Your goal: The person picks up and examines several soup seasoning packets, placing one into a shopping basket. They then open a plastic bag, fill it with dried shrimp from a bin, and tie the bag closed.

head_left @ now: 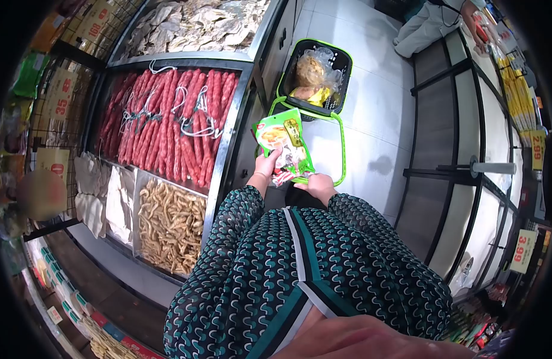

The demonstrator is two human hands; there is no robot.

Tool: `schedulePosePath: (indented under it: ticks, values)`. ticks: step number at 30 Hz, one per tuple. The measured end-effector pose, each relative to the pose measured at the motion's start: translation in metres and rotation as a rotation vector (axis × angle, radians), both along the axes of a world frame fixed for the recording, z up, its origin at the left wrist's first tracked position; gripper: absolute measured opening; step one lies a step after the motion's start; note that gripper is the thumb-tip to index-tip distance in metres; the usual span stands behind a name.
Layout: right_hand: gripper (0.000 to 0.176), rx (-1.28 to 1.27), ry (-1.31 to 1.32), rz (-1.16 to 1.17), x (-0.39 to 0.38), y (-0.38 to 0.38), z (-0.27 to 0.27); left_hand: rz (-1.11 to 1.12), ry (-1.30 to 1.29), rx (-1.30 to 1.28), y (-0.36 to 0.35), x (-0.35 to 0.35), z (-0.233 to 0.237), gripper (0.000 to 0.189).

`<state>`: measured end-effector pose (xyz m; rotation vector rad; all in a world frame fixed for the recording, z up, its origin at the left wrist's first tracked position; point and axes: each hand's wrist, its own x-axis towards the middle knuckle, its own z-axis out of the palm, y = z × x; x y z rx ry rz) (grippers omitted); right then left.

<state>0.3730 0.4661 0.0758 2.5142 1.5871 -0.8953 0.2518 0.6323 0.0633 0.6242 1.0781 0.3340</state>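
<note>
In the head view my left hand (266, 165) is closed on the edge of a green food packet (283, 143) with a picture of a dish and yellow lettering on its front. My right hand (319, 186) wraps round the bright green handle (341, 146) of a shopping basket, close by the packet's lower corner. The black basket (343, 78) with a green rim stands on the floor beyond the packet. Inside it lie a clear plastic bag of brownish food (312, 70) and a yellow packet (315, 96).
On the left, a display counter holds red sausages (186, 113), dried fish (198, 24) and small dried shrimp-like pieces (171, 221). Black-framed shelving (446, 149) runs along the right, with a metal bar (491, 168) sticking out. Another person (431, 27) stands at the far right.
</note>
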Motion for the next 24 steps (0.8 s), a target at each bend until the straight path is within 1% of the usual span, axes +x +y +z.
schedulePosePath:
  ticks: [2, 4, 5, 6, 7, 8, 10, 11, 12, 13, 15, 16, 17, 18, 19, 20, 21, 23, 24]
  values:
    - [0.072, -0.156, 0.01, 0.023, 0.039, 0.027, 0.009, 0.047, -0.038, -0.006, 0.021, 0.035, 0.002, 0.042]
    - [0.072, -0.201, 0.026, 0.026, 0.074, 0.052, 0.017, 0.09, -0.07, 0.009, 0.038, 0.064, 0.01, 0.039]
    - [0.073, -0.235, 0.037, 0.029, 0.087, 0.065, 0.016, 0.103, -0.062, 0.001, 0.044, 0.075, 0.02, 0.037]
    - [0.073, -0.238, 0.048, 0.055, 0.101, 0.075, 0.008, 0.094, -0.072, 0.053, 0.05, 0.083, 0.022, 0.039]
    - [0.072, -0.198, 0.066, -0.02, 0.115, 0.082, 0.002, 0.089, -0.076, 0.106, 0.055, 0.088, 0.024, 0.041]
    - [0.072, -0.164, 0.088, -0.091, 0.13, 0.087, -0.005, 0.057, -0.074, 0.143, 0.06, 0.089, 0.035, 0.037]
    - [0.062, -0.301, 0.023, 0.027, 0.159, 0.102, -0.008, 0.066, -0.141, 0.157, 0.063, 0.091, 0.056, 0.033]
    - [0.056, -0.237, 0.041, -0.07, 0.172, 0.103, -0.031, 0.064, -0.18, 0.169, 0.065, 0.09, 0.069, 0.032]
    - [0.051, -0.293, 0.018, -0.007, 0.183, 0.109, -0.031, 0.018, -0.154, 0.188, 0.066, 0.086, 0.078, 0.03]
    - [0.053, -0.341, 0.018, 0.024, 0.195, 0.117, -0.043, 0.01, -0.161, 0.212, 0.067, 0.083, 0.093, 0.028]
    - [0.057, -0.377, 0.03, -0.05, 0.209, 0.136, -0.044, -0.058, -0.161, 0.254, 0.07, 0.069, 0.109, 0.028]
    - [0.06, -0.387, 0.063, -0.043, 0.215, 0.143, -0.047, -0.085, -0.166, 0.281, 0.07, 0.061, 0.118, 0.029]
    - [0.062, -0.397, 0.094, -0.037, 0.223, 0.147, -0.056, -0.063, -0.154, 0.282, 0.07, 0.055, 0.131, 0.029]
    - [0.065, -0.365, 0.072, -0.031, 0.225, 0.151, -0.054, -0.049, -0.165, 0.296, 0.069, 0.048, 0.143, 0.029]
    - [0.068, -0.427, 0.084, -0.027, 0.228, 0.155, -0.052, -0.038, -0.179, 0.315, 0.066, 0.04, 0.15, 0.03]
    - [0.07, -0.42, 0.064, -0.016, 0.231, 0.156, -0.058, -0.021, -0.204, 0.443, 0.066, 0.032, 0.149, 0.03]
    - [0.073, -0.414, 0.044, -0.007, 0.231, 0.155, -0.06, -0.05, -0.215, 0.291, 0.068, 0.017, 0.159, 0.036]
    - [0.076, -0.438, 0.07, 0.055, 0.226, 0.151, -0.061, 0.052, -0.374, 0.223, 0.065, -0.007, 0.158, 0.049]
    - [0.077, -0.435, 0.05, 0.08, 0.222, 0.147, -0.069, 0.181, -0.498, 0.198, 0.062, -0.012, 0.171, 0.046]
